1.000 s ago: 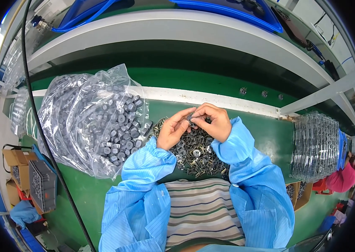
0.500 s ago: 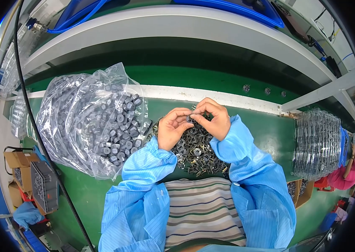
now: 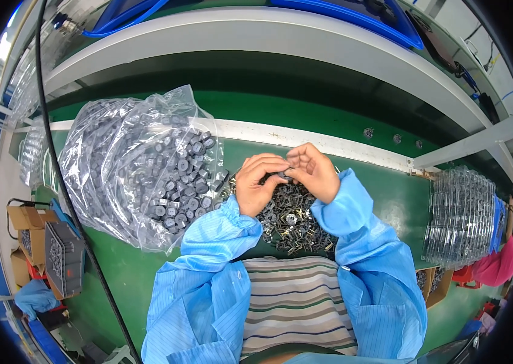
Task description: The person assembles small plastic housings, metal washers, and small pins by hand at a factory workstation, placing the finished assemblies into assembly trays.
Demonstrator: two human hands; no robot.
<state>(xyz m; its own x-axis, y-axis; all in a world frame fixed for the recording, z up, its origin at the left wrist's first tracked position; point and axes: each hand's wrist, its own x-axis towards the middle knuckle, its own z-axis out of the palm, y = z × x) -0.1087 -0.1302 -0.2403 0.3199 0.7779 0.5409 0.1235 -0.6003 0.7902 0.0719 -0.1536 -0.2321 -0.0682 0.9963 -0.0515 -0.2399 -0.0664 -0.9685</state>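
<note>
My left hand point(image 3: 258, 182) and my right hand point(image 3: 313, 171) meet above a heap of small metal clips and dark parts point(image 3: 290, 221) on the green table point(image 3: 384, 194). Both pinch one small dark part point(image 3: 281, 176) between their fingertips. Blue sleeves cover both forearms. A large clear plastic bag full of small grey cylindrical cores point(image 3: 138, 164) lies just left of my left hand, its open end toward the heap.
A stack of clear plastic trays point(image 3: 463, 215) stands at the right table edge. A dark tray of parts point(image 3: 62, 258) and cardboard boxes point(image 3: 23, 218) sit low on the left. A black cable point(image 3: 65, 182) hangs across the left side. A white shelf point(image 3: 268, 36) runs overhead.
Both hands have stayed together over the heap; the fingers shifted slightly while working the small part. Nothing else moved.
</note>
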